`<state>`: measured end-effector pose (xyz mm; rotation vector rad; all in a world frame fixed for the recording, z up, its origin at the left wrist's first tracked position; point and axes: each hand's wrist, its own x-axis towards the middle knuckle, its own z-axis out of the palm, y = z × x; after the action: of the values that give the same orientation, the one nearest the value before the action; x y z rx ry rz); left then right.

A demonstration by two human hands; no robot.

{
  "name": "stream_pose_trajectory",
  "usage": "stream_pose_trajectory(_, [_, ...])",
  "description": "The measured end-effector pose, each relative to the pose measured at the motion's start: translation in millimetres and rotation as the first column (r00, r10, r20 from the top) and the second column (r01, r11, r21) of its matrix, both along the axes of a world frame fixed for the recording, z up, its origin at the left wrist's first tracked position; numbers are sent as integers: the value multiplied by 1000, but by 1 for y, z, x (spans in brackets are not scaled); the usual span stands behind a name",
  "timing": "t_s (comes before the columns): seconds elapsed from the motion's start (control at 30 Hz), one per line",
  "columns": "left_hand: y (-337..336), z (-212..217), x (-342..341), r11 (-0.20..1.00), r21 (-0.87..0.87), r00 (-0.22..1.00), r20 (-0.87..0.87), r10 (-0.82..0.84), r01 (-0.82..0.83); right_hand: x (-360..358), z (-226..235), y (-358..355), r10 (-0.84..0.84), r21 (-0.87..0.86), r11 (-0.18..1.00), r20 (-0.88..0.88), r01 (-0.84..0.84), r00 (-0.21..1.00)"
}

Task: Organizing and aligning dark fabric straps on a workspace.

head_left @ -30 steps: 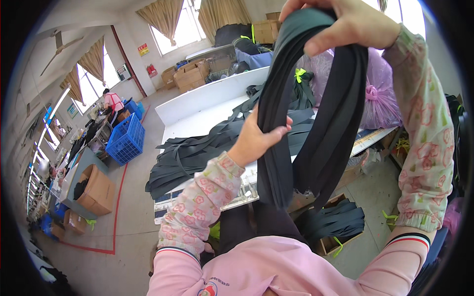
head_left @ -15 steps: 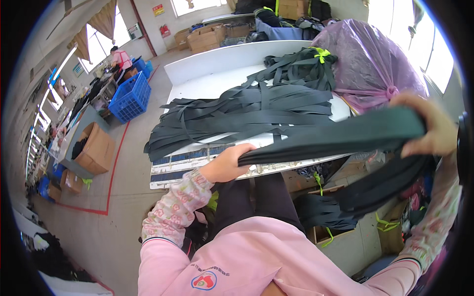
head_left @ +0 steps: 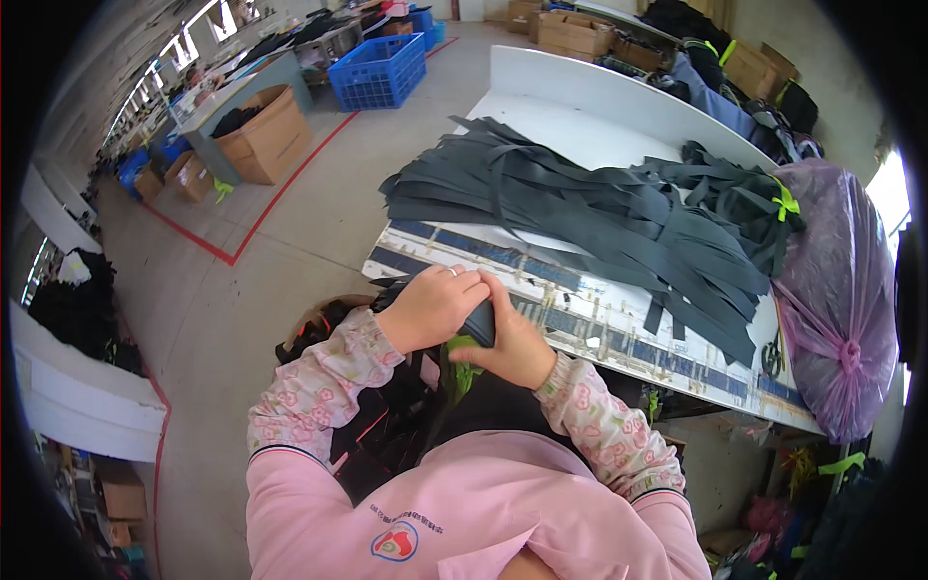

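Bundle of dark straps [head_left: 478,325] gripped at the near edge of the bench [head_left: 619,333]
Left hand [head_left: 433,305] and right hand [head_left: 516,343] both close round it, fingers meeting; floor [head_left: 290,266] opens out beyond the bench's left corner; earlier the hands stood wide apart, the bundle stretched between them

"What are we wearing?"
"A pink shirt [head_left: 503,483] with dark-and-white bands [head_left: 290,451] at its sleeve edges, plus a round blue-rimmed emblem [head_left: 395,541] and dark lettering [head_left: 418,522] on its front."
"And further along?"
"Pale sleeve covers [head_left: 309,411] with pink flowers; our left hand [head_left: 425,307] wears a slim ring [head_left: 452,272]."
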<state>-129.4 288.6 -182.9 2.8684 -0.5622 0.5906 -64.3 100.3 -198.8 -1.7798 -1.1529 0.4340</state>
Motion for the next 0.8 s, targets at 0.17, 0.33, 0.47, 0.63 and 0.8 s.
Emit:
stream_pose_trajectory(0.17, [30, -18, -17, 951, -233, 979, -20, 204, -203, 20, -35, 53, -115, -53, 991, 103, 120, 988])
stream_pose_trajectory(0.33, [20, -74, -65, 249, -929, 853, -353, -384, -272, 32, -30, 65, -135, -107, 985, 24, 136, 991])
stream_pose_trajectory(0.47, [-12, -141, -40, -403, -808, 806, -143, -574, -430, 25, -24, 73, -159, -58, 986, -57, 156, 986])
stream_pose_trajectory(0.63, [19, -85, 9, -807, -561, 947, 322, -4, 187, 6, -37, 67, -151, -83, 985, -3, 150, 989])
stream_pose_trajectory(0.8, [35, -71, 21, -646, -746, 964, 259, -59, 161, 10, -41, 69, -29, 21, 999, -36, 30, 999])
